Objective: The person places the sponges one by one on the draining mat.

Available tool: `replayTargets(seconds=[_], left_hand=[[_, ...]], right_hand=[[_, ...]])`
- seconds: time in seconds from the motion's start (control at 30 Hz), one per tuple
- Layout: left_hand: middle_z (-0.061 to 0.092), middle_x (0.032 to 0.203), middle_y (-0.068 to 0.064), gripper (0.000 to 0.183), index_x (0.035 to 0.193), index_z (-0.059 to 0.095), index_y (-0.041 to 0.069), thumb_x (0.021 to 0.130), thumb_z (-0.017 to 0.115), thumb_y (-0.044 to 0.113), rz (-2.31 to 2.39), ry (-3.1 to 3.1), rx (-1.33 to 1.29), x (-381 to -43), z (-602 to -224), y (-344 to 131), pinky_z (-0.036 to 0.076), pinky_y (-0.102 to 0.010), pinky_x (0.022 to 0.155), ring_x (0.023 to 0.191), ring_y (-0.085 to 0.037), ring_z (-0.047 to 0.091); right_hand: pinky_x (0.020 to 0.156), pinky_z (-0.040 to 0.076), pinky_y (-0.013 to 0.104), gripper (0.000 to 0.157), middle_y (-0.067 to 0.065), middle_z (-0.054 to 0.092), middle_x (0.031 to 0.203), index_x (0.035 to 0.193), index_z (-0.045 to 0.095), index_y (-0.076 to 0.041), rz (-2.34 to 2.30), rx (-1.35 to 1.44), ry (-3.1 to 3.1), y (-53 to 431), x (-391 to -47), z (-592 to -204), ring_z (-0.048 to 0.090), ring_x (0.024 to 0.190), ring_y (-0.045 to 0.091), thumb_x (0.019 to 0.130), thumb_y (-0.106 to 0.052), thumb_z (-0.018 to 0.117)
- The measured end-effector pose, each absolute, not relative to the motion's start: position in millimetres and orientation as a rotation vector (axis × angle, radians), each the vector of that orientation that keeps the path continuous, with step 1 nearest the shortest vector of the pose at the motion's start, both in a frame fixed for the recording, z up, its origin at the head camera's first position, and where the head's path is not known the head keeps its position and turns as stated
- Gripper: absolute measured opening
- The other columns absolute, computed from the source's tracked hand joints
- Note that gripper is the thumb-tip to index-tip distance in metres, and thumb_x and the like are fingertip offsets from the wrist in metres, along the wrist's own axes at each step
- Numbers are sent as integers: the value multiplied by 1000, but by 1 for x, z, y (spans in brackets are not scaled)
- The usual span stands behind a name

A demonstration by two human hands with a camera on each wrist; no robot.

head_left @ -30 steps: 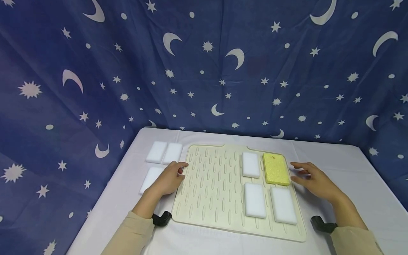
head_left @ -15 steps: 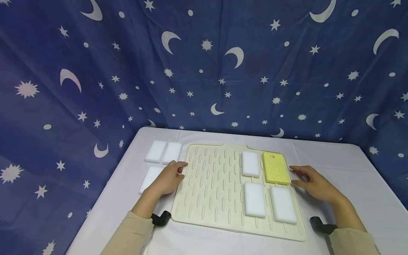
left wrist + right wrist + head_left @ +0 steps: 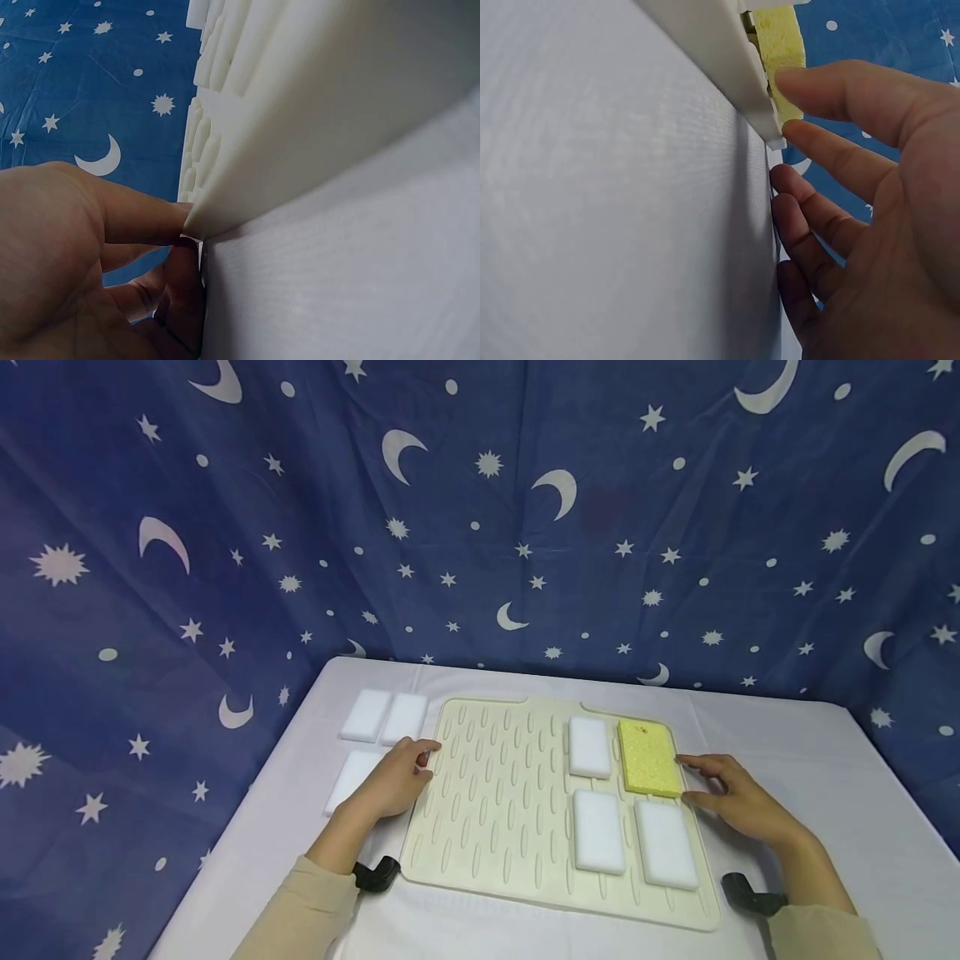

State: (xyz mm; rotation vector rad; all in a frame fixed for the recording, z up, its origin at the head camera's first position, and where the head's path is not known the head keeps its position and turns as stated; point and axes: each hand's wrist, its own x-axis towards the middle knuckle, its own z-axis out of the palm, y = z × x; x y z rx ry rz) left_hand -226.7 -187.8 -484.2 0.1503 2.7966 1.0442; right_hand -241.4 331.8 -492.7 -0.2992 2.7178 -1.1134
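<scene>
A cream ribbed drying mat [image 3: 487,860] lies flat on the table. On its right half sit a yellow sponge [image 3: 648,760] and three white sponges, one behind [image 3: 590,747], two in front [image 3: 598,832] [image 3: 666,846]. My left hand [image 3: 393,781] rests at the mat's left edge, thumb tip right at the edge in the left wrist view, other fingers loosely bent on the cloth. Beside the yellow sponge's right side is my right hand [image 3: 738,797], fingers spread. Its thumb [image 3: 802,81] overlaps the sponge in the right wrist view, and its index fingertip is near the mat's corner.
Left of the mat lie three more white sponges, two at the back [image 3: 366,716] [image 3: 405,718] and one [image 3: 348,781] partly behind my left hand. A white cloth [image 3: 817,752] covers the table. A blue curtain [image 3: 450,510] with moons and stars hangs behind.
My right hand has moved slightly left, up to the side of the yellow sponge. The left hand stays at the mat's edge, and the sponges keep their places.
</scene>
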Motion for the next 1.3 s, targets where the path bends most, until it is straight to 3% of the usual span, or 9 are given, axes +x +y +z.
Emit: replayTargets(seconds=[0.37, 1.0, 1.3], left_hand=[[49, 103, -4, 44, 146, 57, 11, 102, 60, 11, 1071, 2781, 142, -228, -487, -188, 42, -34, 78, 91, -18, 50], [49, 103, -5, 45, 146, 57, 12, 101, 60, 10, 1041, 2801, 141, -228, -488, -191, 40, -34, 77, 86, -18, 48], [49, 103, -4, 44, 145, 57, 11, 101, 60, 10, 1052, 2795, 139, -228, -487, -189, 41, -34, 78, 91, -18, 50]], right_hand=[[108, 25, 81, 70, 28, 39, 147, 150, 52, -6, -1057, -273, 2739, 331, -242, -499, 37, 136, 54, 88, -25, 80], [105, 26, 82, 66, 28, 37, 148, 148, 54, -6, -1070, -299, 2751, 329, -241, -504, 32, 139, 56, 90, -23, 78], [104, 25, 83, 66, 28, 36, 148, 149, 53, -6, -1062, -298, 2757, 331, -241, -503, 31, 139, 57, 90, -22, 78]])
